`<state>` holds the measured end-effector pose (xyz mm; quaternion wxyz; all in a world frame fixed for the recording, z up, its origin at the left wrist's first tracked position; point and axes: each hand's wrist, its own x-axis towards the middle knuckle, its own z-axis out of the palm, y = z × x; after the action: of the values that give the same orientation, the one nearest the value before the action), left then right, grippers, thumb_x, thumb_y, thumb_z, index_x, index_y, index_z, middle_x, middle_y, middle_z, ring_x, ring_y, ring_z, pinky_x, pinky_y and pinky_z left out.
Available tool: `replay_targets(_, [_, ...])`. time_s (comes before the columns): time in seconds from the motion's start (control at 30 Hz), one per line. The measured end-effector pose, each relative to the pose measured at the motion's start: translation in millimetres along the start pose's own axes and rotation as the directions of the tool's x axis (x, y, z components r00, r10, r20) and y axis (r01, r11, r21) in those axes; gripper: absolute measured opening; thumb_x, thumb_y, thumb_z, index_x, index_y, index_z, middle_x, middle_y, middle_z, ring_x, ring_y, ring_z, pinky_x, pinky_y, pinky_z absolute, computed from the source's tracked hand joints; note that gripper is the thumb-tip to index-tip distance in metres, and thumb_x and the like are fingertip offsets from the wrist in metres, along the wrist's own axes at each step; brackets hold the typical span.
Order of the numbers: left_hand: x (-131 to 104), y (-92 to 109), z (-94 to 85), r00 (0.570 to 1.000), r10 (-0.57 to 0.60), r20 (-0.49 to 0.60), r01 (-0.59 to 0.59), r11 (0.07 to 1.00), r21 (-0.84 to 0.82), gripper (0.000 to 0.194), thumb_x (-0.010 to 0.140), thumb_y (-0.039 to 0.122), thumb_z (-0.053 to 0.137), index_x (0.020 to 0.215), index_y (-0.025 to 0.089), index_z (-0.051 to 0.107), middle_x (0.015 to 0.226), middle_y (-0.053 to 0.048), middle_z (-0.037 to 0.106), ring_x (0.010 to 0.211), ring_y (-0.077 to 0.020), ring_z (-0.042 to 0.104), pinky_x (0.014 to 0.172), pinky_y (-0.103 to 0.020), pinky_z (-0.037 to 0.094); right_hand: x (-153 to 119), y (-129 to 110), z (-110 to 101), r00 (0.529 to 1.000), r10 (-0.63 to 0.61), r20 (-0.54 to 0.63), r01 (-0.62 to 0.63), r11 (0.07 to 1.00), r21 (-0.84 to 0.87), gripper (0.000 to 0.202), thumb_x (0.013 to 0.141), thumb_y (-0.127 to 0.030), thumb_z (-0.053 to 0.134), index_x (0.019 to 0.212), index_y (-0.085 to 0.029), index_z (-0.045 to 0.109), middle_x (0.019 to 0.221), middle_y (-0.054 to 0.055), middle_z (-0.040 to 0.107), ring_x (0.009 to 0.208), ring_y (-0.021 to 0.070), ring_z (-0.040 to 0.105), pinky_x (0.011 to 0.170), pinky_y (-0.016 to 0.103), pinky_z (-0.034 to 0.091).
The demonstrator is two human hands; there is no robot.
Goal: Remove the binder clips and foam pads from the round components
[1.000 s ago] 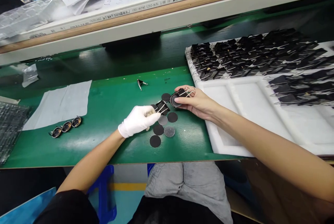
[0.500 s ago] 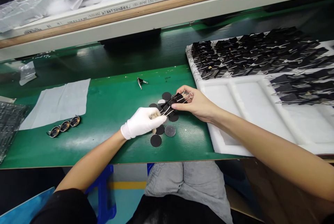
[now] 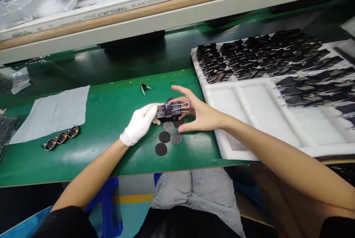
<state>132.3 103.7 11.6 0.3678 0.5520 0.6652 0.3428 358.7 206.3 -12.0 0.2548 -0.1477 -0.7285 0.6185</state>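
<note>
My left hand [image 3: 141, 121], in a white glove, pinches the left end of a small dark assembly. Black binder clips [image 3: 176, 108] with wire handles grip this piece, and a rounded dark part shows between them. Around the right end my bare right hand [image 3: 201, 114] is spread, thumb and fingers apart; whether a rear finger touches the clips I cannot tell. Below the hands lie several thin round discs, among them a black disc [image 3: 161, 149] and a greyish clear disc [image 3: 175, 138]. A loose binder clip [image 3: 144, 88] rests on the green table behind my left hand.
At the right stands a white foam tray [image 3: 212, 93] with rows of black clipped pieces [image 3: 266, 56]. Three round-lensed items [image 3: 62, 137] and a white sheet [image 3: 55, 110] lie at the left. A shelf edge [image 3: 155, 12] crosses the back.
My right hand has let go of the clips and spread its fingers. The clipped piece has turned more level in my left hand, and the view has shifted slightly.
</note>
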Motion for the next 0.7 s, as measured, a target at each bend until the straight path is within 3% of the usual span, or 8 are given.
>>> replay_targets(0.03, [0, 0, 0.4, 0.999, 0.025, -0.041, -0.022, 0.997, 0.068, 0.047, 0.102, 0.049, 0.047, 0.13, 0.017, 0.069, 0.088, -0.004, 0.074, 0.074, -0.0153, 0.067, 0.076, -0.029, 0.057, 0, 3, 2, 0.998, 0.058, 0.003, -0.058, 0.998, 0.035, 0.098, 0.075, -0.047, 0.087, 0.157, -0.03, 0.037, 0.138, 0.012, 0.063, 0.106, 0.0245, 0.071, 0.088, 0.039, 0.061])
replay_targets(0.1, [-1, -1, 2.2, 0.991, 0.095, -0.095, -0.075, 0.978, 0.195, 0.046, 0.102, 0.045, 0.047, 0.134, 0.02, 0.068, 0.101, -0.005, 0.074, 0.076, -0.0145, 0.067, 0.08, -0.03, 0.057, 2, 9, 7, 0.993, 0.1, -0.056, -0.099, 0.995, 0.016, 0.072, 0.085, -0.046, 0.076, 0.149, -0.024, 0.049, 0.128, 0.011, 0.07, 0.102, 0.0232, 0.072, 0.089, 0.039, 0.059])
replay_targets(0.23, [-3, -11, 3.2, 0.95, 0.303, -0.08, -0.246, 0.879, 0.409, 0.047, 0.103, 0.044, 0.044, 0.138, 0.021, 0.065, 0.108, -0.007, 0.073, 0.09, -0.0187, 0.068, 0.091, -0.034, 0.056, 9, 14, 14, 0.986, 0.004, -0.169, -0.036, 0.982, -0.186, 0.031, 0.083, -0.034, 0.075, 0.111, -0.02, 0.071, 0.109, 0.005, 0.076, 0.099, 0.0214, 0.071, 0.092, 0.035, 0.053])
replay_targets(0.33, [2, -28, -3.3, 0.909, 0.408, -0.083, -0.331, 0.83, 0.448, 0.055, 0.105, 0.045, 0.036, 0.149, 0.019, 0.053, 0.109, -0.009, 0.071, 0.09, -0.0203, 0.068, 0.091, -0.037, 0.057, 12, 5, 5, 0.983, -0.079, -0.164, 0.041, 0.973, -0.227, 0.019, 0.08, -0.029, 0.073, 0.097, -0.02, 0.07, 0.093, 0.001, 0.075, 0.087, 0.0179, 0.069, 0.082, 0.03, 0.05])
replay_targets(0.43, [12, -42, -13.4, 0.842, 0.524, -0.13, -0.386, 0.754, 0.532, 0.056, 0.106, 0.043, 0.029, 0.15, 0.016, 0.05, 0.106, -0.01, 0.068, 0.085, -0.0213, 0.067, 0.092, -0.042, 0.057, 1, -19, -18, 0.969, -0.197, -0.149, 0.144, 0.94, -0.311, 0.017, 0.084, -0.031, 0.071, 0.097, -0.021, 0.069, 0.096, 0.002, 0.074, 0.09, 0.0191, 0.068, 0.087, 0.032, 0.048])
replay_targets(0.57, [22, -44, -20.8, 0.754, 0.653, -0.076, -0.437, 0.584, 0.684, 0.058, 0.101, 0.047, 0.035, 0.146, 0.016, 0.054, 0.113, -0.017, 0.068, 0.098, -0.0297, 0.068, 0.091, -0.047, 0.058, -52, -64, -65, 0.95, -0.293, -0.113, 0.143, 0.726, -0.672, 0.015, 0.089, -0.038, 0.073, 0.096, -0.025, 0.074, 0.115, 0.004, 0.074, 0.113, 0.0261, 0.064, 0.108, 0.044, 0.033])
replay_targets(0.63, [23, -41, -19.4, 0.751, 0.658, -0.049, -0.452, 0.567, 0.689, 0.059, 0.097, 0.047, 0.039, 0.146, 0.019, 0.054, 0.112, -0.016, 0.069, 0.1, -0.0319, 0.067, 0.091, -0.048, 0.058, -93, -81, -95, 0.944, -0.284, -0.169, 0.034, 0.592, -0.805, 0.019, 0.088, -0.045, 0.076, 0.093, -0.026, 0.077, 0.119, 0.005, 0.072, 0.12, 0.0296, 0.06, 0.108, 0.048, 0.029])
replay_targets(0.7, [24, -40, -15.6, 0.758, 0.651, -0.039, -0.458, 0.574, 0.679, 0.06, 0.093, 0.047, 0.042, 0.146, 0.02, 0.053, 0.111, -0.015, 0.07, 0.096, -0.0322, 0.067, 0.091, -0.049, 0.058, -137, -90, -129, 0.951, -0.19, -0.244, -0.117, 0.509, -0.853, 0.022, 0.09, -0.049, 0.074, 0.094, -0.028, 0.079, 0.108, 0.005, 0.074, 0.113, 0.0287, 0.063, 0.105, 0.048, 0.03])
